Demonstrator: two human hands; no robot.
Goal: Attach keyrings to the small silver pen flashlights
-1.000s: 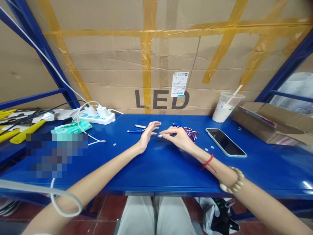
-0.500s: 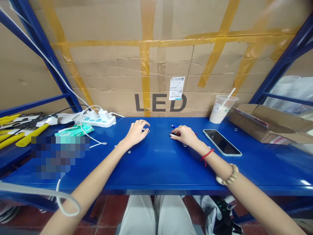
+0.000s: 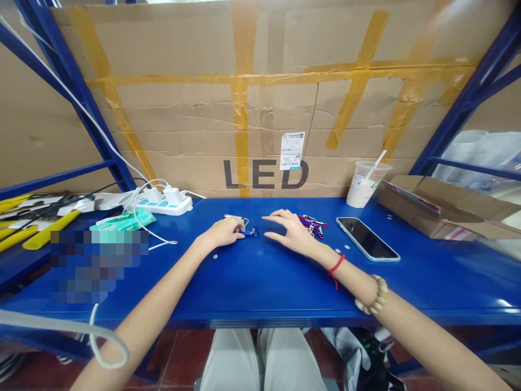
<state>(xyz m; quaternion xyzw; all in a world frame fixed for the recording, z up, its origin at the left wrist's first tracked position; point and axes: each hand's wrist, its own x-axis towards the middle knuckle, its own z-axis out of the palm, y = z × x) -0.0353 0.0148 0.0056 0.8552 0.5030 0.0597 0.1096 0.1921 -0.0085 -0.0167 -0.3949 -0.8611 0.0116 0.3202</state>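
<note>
My left hand (image 3: 222, 233) is closed, with its fingers and thumb around a small blue metal piece with a loop-like end (image 3: 251, 232), just above or on the blue table (image 3: 244, 282). Behind those fingers lies a small silver piece (image 3: 235, 217) with a ring at its end. My right hand (image 3: 291, 233) is open, thumb and fingers apart, with nothing between them. Right behind it is a small pile of shiny red, purple and blue metal pieces with rings (image 3: 315, 224), partly hidden by the hand.
A phone (image 3: 366, 239) lies to the right, with a plastic cup with a straw (image 3: 366, 184) and an opened cardboard box (image 3: 431, 209) beyond. At left are a power strip (image 3: 166, 205), a green packet (image 3: 122, 220) and a white cable (image 3: 160, 242). A large cardboard sheet (image 3: 183, 125) stands behind.
My left hand has closed on the blue piece. My right hand, earlier bent over the small pieces, has shifted left and opened, leaving the pile in view.
</note>
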